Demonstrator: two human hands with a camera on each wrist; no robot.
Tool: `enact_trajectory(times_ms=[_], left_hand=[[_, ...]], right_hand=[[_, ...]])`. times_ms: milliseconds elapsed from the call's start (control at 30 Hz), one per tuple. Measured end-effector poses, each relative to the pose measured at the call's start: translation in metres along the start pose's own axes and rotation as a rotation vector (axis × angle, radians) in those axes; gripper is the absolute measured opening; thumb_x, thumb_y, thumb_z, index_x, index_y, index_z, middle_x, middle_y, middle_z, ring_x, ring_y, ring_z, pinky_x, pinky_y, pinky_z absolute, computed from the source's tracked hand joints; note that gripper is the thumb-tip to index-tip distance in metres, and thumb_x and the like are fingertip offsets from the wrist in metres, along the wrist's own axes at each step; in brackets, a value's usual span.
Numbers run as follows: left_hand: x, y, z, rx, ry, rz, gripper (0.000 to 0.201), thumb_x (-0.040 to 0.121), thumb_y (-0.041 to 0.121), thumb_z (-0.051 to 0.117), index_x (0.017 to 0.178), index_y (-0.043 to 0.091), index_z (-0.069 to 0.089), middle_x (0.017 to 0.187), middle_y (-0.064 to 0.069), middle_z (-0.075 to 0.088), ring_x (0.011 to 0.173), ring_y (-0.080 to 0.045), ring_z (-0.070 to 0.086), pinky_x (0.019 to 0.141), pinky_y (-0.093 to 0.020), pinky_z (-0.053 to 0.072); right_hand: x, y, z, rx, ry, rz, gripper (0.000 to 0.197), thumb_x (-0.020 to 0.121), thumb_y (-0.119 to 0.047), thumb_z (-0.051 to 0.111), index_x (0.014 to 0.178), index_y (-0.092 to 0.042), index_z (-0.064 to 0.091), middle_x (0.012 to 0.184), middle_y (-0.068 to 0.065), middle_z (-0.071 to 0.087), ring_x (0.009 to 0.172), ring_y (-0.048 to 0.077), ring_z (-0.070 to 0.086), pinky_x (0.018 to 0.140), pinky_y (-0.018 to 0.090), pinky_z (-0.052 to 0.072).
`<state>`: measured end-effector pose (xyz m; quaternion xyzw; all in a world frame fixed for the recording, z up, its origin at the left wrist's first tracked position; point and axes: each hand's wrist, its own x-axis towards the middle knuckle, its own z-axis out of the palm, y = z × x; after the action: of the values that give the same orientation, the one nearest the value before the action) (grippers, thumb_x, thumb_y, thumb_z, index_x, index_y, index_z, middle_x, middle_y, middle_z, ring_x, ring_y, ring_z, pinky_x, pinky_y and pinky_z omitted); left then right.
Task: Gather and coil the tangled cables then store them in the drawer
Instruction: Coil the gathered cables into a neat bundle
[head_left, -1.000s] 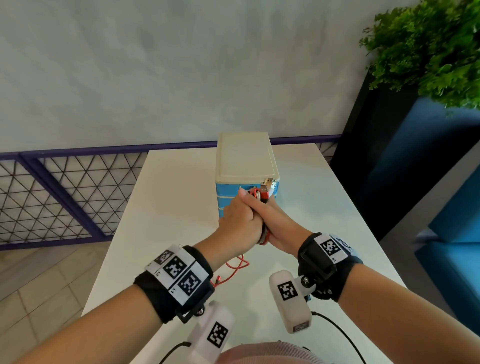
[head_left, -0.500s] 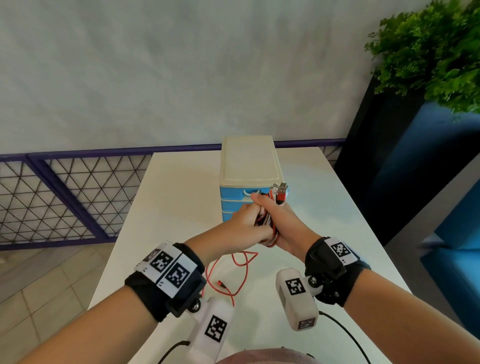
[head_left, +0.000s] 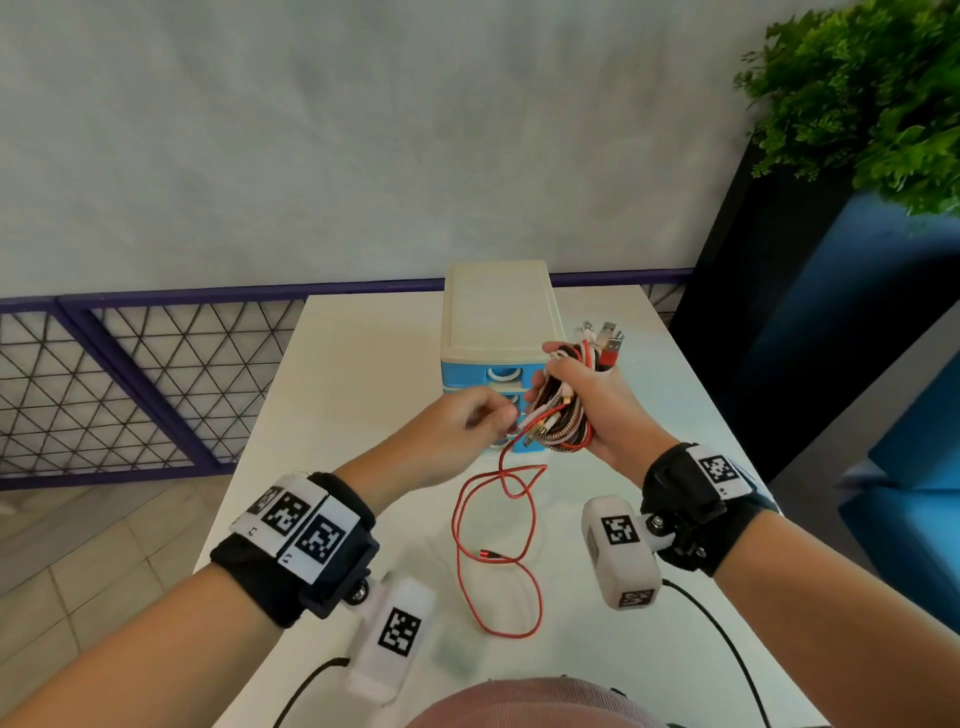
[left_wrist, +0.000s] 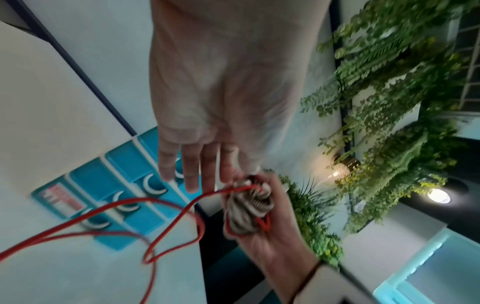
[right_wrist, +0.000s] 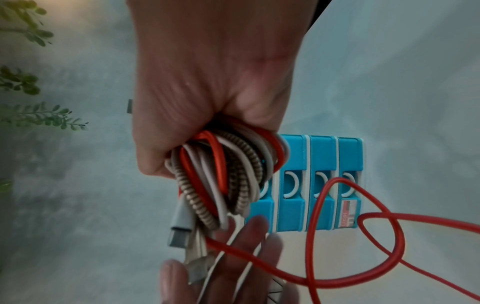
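Note:
My right hand (head_left: 589, 397) grips a coiled bundle of cables (head_left: 563, 418), red, white and braided, in front of the blue drawer unit (head_left: 498, 312). Their plugs stick out above the fist. The bundle (right_wrist: 221, 168) fills the right hand (right_wrist: 207, 92). My left hand (head_left: 483, 415) is just left of the bundle, fingertips pinching the red cable (head_left: 530, 519) where it leaves the coil. That cable's loose length hangs to the table in loops (right_wrist: 397, 246). The other left fingers (left_wrist: 189, 164) are stretched out. The drawers (left_wrist: 116, 170) are closed.
The drawer unit stands mid-table on a white table (head_left: 363, 364). A purple mesh railing (head_left: 130, 374) runs behind and to the left. A dark planter (head_left: 805, 312) with a green plant (head_left: 857, 93) stands at the right.
The hands, clasped together on the bundle a second ago, have parted. The left hand drew back to the left, and more red cable now lies looped on the table.

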<state>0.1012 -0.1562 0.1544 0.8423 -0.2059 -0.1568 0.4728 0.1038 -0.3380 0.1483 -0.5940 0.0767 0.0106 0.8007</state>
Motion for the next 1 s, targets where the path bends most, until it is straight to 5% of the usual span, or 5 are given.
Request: enact_trajectory(times_ms=[333,500,667,800,1000], left_hand=[[-0.026,-0.013,0.014,-0.689,-0.380,-0.232,0.032,0.103,0.029,0.030,0.080,0.014,0.047,0.058,0.005,0.034,0.049,-0.009,0.038,0.073,-0.026,0.052],[-0.042,-0.044,0.006,-0.456,-0.762,-0.261,0.028,0.102,0.024,0.033,0.091,0.012,0.057,0.064,0.005,0.046,0.064,-0.011,0.050,0.075,-0.019,0.045],[-0.012,-0.053,-0.003,0.364,-0.292,-0.097,0.019,0.092,0.019,0.056,0.081,0.020,0.071,0.067,0.008,0.060,0.064,-0.008,0.055,0.068,-0.023,0.044],[0.002,-0.022,-0.011,0.381,0.114,0.051,0.008,0.085,0.018,0.067,0.080,0.021,0.073,0.066,0.015,0.059,0.060,0.001,0.051,0.058,-0.011,0.035],[0.012,0.011,-0.018,0.398,0.172,0.115,0.012,0.087,0.022,0.064,0.087,0.015,0.074,0.073,0.012,0.056,0.069,0.000,0.050,0.058,-0.009,0.035]], right_hand=[[0.009,-0.012,-0.016,-0.036,0.196,-0.066,0.009,0.077,-0.016,0.058,0.080,-0.008,0.061,0.075,0.011,0.069,0.065,0.025,0.066,0.062,0.038,0.056],[0.013,-0.027,-0.026,0.102,0.286,-0.114,0.015,0.088,-0.006,0.054,0.075,-0.009,0.058,0.066,0.005,0.068,0.064,0.021,0.068,0.073,0.045,0.057],[0.006,-0.027,-0.013,0.004,0.016,0.057,0.012,0.094,-0.005,0.050,0.085,-0.007,0.058,0.074,0.009,0.070,0.076,0.025,0.069,0.073,0.040,0.057],[-0.006,-0.022,0.003,-0.273,-0.119,0.065,0.014,0.089,0.002,0.054,0.087,-0.010,0.060,0.085,0.019,0.072,0.082,0.031,0.070,0.081,0.046,0.058],[-0.009,-0.014,0.009,-0.306,-0.245,0.155,0.036,0.090,0.001,0.056,0.123,-0.012,0.050,0.090,0.019,0.074,0.091,0.036,0.072,0.084,0.045,0.059]])
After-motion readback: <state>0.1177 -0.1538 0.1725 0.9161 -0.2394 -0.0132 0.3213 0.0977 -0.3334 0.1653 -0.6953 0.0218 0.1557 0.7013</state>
